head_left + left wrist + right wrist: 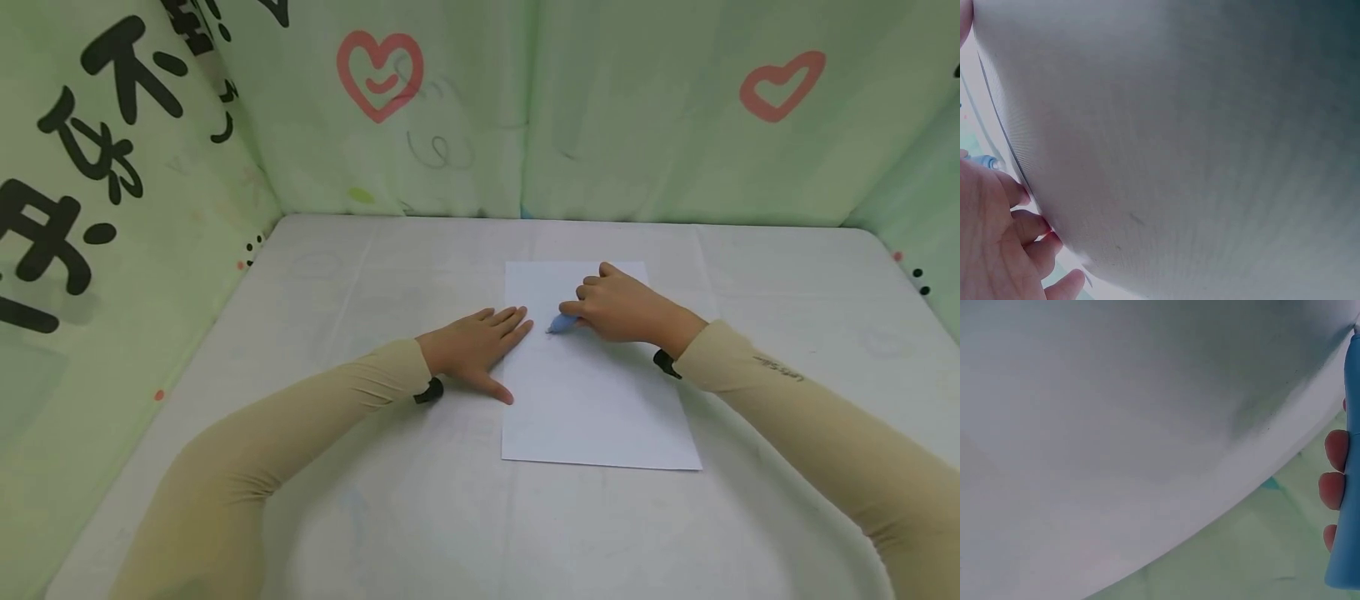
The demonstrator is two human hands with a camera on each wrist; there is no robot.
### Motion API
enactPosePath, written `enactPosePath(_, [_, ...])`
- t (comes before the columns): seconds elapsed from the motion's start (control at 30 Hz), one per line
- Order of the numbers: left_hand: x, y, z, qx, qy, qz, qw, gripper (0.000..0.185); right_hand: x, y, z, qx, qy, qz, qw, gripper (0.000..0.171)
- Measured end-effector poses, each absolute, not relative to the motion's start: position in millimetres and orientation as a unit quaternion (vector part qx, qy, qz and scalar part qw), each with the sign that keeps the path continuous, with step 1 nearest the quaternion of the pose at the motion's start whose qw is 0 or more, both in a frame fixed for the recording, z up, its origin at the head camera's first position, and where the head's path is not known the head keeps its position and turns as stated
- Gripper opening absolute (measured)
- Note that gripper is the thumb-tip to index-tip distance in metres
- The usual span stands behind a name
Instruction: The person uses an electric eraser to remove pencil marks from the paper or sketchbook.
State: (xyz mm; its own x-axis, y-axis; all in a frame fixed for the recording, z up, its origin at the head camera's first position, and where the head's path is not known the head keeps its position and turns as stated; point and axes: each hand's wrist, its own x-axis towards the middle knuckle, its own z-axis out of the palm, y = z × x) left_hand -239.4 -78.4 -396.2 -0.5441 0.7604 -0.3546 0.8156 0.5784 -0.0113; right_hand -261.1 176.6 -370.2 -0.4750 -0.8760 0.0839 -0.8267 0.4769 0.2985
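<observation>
Head view – progress: white paper sheet [600, 392] is lying flat on the table [375, 500], centre of frame, w/ no marks visible on it; judging by that, the writing/drawing is only just starting, nearly all left to do.
Head view – right hand [622, 310]: fingers are curling round a light-blue pen [561, 323], gripping it; tip is pointing frame-left, sitting on the sheet's upper-left part.
Head view – left hand [476, 346]: lying flat, fingers straight, palm down; fingertips are resting on the sheet's left edge, pinning it, holding nothing.
Head view – materials: paper is thin, smooth, rectangular; table cover is whitish, matte, slightly creased; beige sleeves [315, 417] are looking like stretchy knit.
Head view – backdrop: pale-green fabric walls [615, 117], soft, w/ red hearts + black characters, are filling the top and left of frame.
Left wrist view: left hand's fingers [1016, 231] are showing lower left, straight, pressing near the paper edge; a bit of blue pen [985, 162] at mid-left; rest is grey-white surface w/ fine weave, blurry.
Right wrist view: pen barrel [1347, 487] is running down the right edge, blue, smooth plastic, rounded; three fingertips [1334, 469] are wrapping it. White sheet [1116, 425] is filling upper left; green fabric lower right.
</observation>
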Motion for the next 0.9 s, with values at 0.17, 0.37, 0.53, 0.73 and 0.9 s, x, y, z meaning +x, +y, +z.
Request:
enactPosePath(0.17, [-239.6,-79.2,-396.6,0.451,0.874,-0.091,0.156,0.112,-259.6,189.2,-369.6,0.493,-0.854,-0.119,0.118,0.019])
enactPosePath(0.37, [-239.2,-79.6,-397.1,0.450,0.874,-0.088,0.157,0.112,-260.3,188.3,-372.1,0.496,-0.854,-0.108,0.118,0.019])
enactPosePath(0.53, [-240.5,-77.0,-398.8,0.446,0.876,-0.092,0.159,0.112,-261.1,176.0,-373.2,0.505,-0.849,-0.105,0.116,0.019])
enactPosePath(0.73, [-240.5,-76.3,-399.0,0.450,0.875,-0.089,0.157,0.112,-260.2,181.8,-372.0,0.496,-0.854,-0.108,0.112,0.017])
enactPosePath(0.9, [-239.6,-77.9,-397.5,0.450,0.875,-0.092,0.156,0.112,-259.6,192.2,-372.3,0.489,-0.859,-0.106,0.108,0.018])
